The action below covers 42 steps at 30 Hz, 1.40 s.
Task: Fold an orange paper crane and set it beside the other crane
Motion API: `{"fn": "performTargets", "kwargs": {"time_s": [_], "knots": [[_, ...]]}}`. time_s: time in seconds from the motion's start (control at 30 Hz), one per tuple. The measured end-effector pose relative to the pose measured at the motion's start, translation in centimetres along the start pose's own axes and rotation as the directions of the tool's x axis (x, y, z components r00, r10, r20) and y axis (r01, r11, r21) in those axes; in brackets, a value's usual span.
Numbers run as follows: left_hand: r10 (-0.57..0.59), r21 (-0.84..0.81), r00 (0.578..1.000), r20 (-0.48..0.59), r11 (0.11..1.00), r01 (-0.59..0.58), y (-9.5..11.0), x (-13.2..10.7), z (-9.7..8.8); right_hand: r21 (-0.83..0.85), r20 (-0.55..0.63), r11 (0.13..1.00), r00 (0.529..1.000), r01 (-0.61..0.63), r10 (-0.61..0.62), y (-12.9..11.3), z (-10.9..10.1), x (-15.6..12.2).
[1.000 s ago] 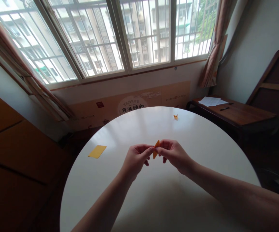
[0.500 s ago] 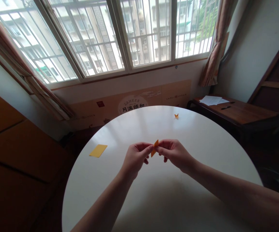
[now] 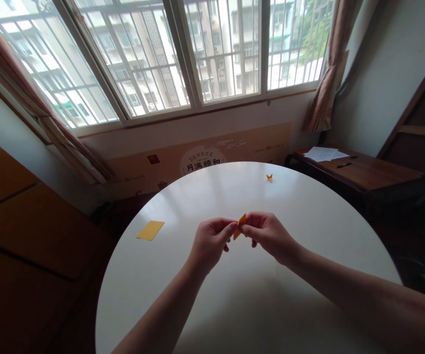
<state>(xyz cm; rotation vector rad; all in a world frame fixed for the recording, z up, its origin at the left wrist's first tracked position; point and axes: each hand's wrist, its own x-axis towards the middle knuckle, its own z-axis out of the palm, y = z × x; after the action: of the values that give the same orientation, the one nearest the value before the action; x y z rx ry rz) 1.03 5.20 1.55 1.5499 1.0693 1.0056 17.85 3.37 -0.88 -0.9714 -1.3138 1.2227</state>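
A small folded piece of orange paper (image 3: 240, 227) is held up over the round white table (image 3: 205, 196), between both hands. From its left side my left hand (image 3: 214, 241) pinches it with thumb and fingertips. My right hand (image 3: 267, 231) grips the other side, its thumb on the near face and the remaining fingers curled behind. Part of the paper is hidden by the fingertips. To the left on the table lies a flat yellow paper sheet or stack (image 3: 151, 230). Near the far edge stands a tiny orange folded-paper figure (image 3: 269, 177), with pointed ends sticking up.
Beyond the table on the right is a low wooden bench (image 3: 378, 169) with white papers (image 3: 325, 153) and a dark pen-like object (image 3: 344, 165) on it. A brown cabinet (image 3: 24, 231) stands at the left. Barred windows and a printed panel (image 3: 234, 147) face me.
The folded orange paper and my left hand have shifted slightly to the right, and the paper is turned a little. Both hands keep hold of it.
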Motion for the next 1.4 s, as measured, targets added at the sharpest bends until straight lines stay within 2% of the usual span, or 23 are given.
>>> {"fn": "performTargets", "kwargs": {"time_s": [0.17, 0.5, 0.7, 0.93, 1.4], "knots": [[0.089, 0.096, 0.995, -0.046, 0.992, -0.085, -0.2, -0.2, 0.4, -0.018, -0.027, 1.000, 1.000, 0.013, -0.013, 0.0, 0.2, -0.1], [0.099, 0.137, 0.989, -0.113, 0.987, -0.083, -0.3, -0.3, 0.7, -0.026, -0.044, 1.000, 0.999, -0.009, 0.008, 0.1, 0.2, -0.2], [0.020, 0.004, 0.995, -0.100, 1.000, -0.020, -0.2, -0.2, 0.8, 0.014, -0.034, 1.000, 0.999, -0.020, 0.020, 0.1, 0.1, -0.1], [-0.115, -0.167, 0.993, -0.023, 0.980, 0.110, -0.3, 0.2, 0.7, 0.028, -0.021, 0.999, 0.999, -0.038, 0.039, -0.1, 0.0, 0.0], [-0.051, -0.122, 0.995, -0.085, 0.992, 0.040, -0.5, -0.2, 1.1, 0.035, -0.009, 0.999, 1.000, -0.018, 0.018, 0.2, -0.1, 0.0]]}}
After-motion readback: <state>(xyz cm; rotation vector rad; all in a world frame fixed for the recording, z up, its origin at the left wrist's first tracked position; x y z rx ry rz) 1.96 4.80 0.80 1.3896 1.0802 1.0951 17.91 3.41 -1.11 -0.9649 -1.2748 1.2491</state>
